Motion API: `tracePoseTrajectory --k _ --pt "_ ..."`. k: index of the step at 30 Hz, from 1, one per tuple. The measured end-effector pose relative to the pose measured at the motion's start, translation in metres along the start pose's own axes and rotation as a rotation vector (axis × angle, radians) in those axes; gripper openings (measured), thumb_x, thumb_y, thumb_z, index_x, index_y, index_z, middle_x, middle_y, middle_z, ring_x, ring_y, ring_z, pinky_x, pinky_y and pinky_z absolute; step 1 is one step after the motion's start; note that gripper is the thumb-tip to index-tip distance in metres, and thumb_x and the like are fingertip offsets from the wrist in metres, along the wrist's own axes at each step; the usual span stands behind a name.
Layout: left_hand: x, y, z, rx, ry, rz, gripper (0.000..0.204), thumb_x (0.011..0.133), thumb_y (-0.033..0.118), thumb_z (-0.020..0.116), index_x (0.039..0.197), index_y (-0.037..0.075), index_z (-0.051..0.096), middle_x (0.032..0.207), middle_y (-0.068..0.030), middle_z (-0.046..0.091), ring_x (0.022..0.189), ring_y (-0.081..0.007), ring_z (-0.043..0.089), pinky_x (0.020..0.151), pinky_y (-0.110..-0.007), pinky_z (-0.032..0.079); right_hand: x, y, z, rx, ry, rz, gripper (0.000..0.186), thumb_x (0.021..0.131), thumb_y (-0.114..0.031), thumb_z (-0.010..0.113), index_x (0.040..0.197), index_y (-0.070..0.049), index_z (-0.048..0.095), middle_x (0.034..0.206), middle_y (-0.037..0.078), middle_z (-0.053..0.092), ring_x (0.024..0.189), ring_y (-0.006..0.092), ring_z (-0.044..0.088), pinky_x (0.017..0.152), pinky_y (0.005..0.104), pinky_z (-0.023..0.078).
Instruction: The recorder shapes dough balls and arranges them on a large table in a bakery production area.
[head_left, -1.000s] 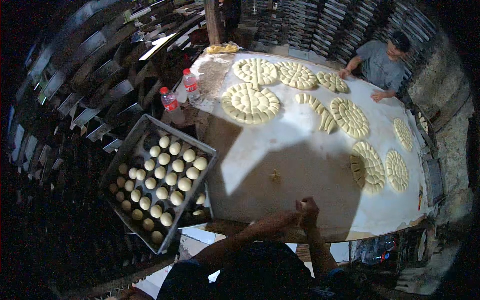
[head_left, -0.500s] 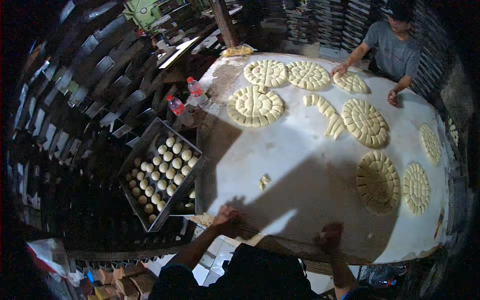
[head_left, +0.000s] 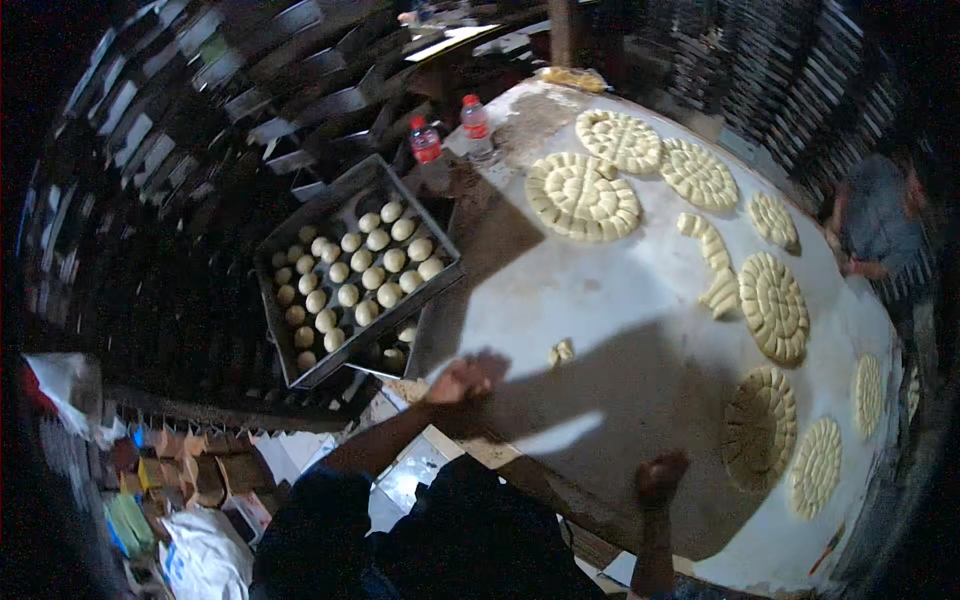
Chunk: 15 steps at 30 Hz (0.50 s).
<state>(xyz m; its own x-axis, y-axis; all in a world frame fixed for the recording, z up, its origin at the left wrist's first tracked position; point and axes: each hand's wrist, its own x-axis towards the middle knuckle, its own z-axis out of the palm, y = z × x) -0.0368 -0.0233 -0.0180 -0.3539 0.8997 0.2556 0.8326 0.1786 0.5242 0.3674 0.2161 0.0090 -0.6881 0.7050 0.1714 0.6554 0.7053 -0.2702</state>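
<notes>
My left hand (head_left: 467, 379) is at the table's near left edge, fingers stretched out and apart, holding nothing. To its right, my right hand (head_left: 662, 478) is over the shaded near side; deep shadow hides how its fingers lie. A small lump of dough (head_left: 561, 352) rests on the floured table (head_left: 520, 300), beyond both hands and touching neither. The nearest large piece is a round of scored dough (head_left: 759, 428) at the right, partly in shadow. Left of my left hand, a metal tray (head_left: 300, 378) holds several dough balls (head_left: 366, 312).
More scored rounds (head_left: 583, 197) lie along the far and right sides, with a curved strip of dough pieces (head_left: 708, 262) among them. Two red-capped bottles (head_left: 476, 120) stand at the far left. Another person (head_left: 880, 225) is at the far right. A white bag (head_left: 207, 555) lies low on the left.
My view has swung to the left, so the table and tray sit further right in the picture. The other person no longer reaches over a dough round. My left hand's fingers show more clearly.
</notes>
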Motion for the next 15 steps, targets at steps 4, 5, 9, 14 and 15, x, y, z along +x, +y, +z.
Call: tracePoseTrajectory --k 4,5,9,14,15 --pt "0.081 0.006 -0.043 0.053 0.181 -0.082 0.038 0.078 0.012 0.054 0.116 0.013 0.055 0.110 -0.0090 0.057 0.101 -0.0241 0.053 0.089 -0.036 0.041 0.083 -0.032 0.007 -0.460 0.372 -0.075 0.029 0.088 -0.025 0.049 0.097 0.002 0.054 0.106 0.021 0.053 0.101 0.0386 0.046 0.094 0.0504 0.032" --pt "0.087 0.007 -0.023 -0.109 0.151 -0.156 0.038 0.077 0.013 0.055 0.115 0.012 0.056 0.113 -0.0094 0.056 0.105 -0.0260 0.051 0.092 -0.036 0.040 0.098 -0.046 0.012 -0.244 0.338 0.200 0.029 0.089 -0.026 0.048 0.098 0.001 0.054 0.104 0.020 0.054 0.099 0.0377 0.047 0.091 0.0496 0.033" --pt "0.038 0.055 -0.007 -0.248 0.126 -0.014 0.025 0.081 0.016 0.052 0.104 0.008 0.058 0.106 -0.0141 0.057 0.099 -0.0317 0.053 0.084 -0.041 0.043 0.079 -0.061 0.048 0.044 0.330 0.540 0.028 0.089 -0.024 0.049 0.101 0.000 0.055 0.100 0.017 0.055 0.099 0.0347 0.049 0.090 0.0459 0.035" --pt "-0.026 -0.027 -0.038 -0.579 -0.684 0.224 0.038 0.081 0.016 0.052 0.118 0.005 0.050 0.114 -0.0180 0.053 0.104 -0.0348 0.051 0.090 -0.043 0.042 -0.006 0.013 0.031 -0.027 -0.108 0.220 0.034 0.085 -0.026 0.055 0.109 -0.002 0.054 0.111 0.016 0.054 0.103 0.0325 0.049 0.091 0.0475 0.035" --pt "-0.027 -0.029 -0.061 -0.702 -0.946 0.265 0.042 0.081 0.016 0.052 0.121 0.004 0.048 0.116 -0.0190 0.052 0.105 -0.0357 0.050 0.092 -0.043 0.042 -0.019 0.061 0.022 -0.395 -0.202 -0.023 0.041 0.084 -0.025 0.057 0.121 -0.009 0.051 0.123 0.012 0.050 0.111 0.0314 0.047 0.092 0.0507 0.035"
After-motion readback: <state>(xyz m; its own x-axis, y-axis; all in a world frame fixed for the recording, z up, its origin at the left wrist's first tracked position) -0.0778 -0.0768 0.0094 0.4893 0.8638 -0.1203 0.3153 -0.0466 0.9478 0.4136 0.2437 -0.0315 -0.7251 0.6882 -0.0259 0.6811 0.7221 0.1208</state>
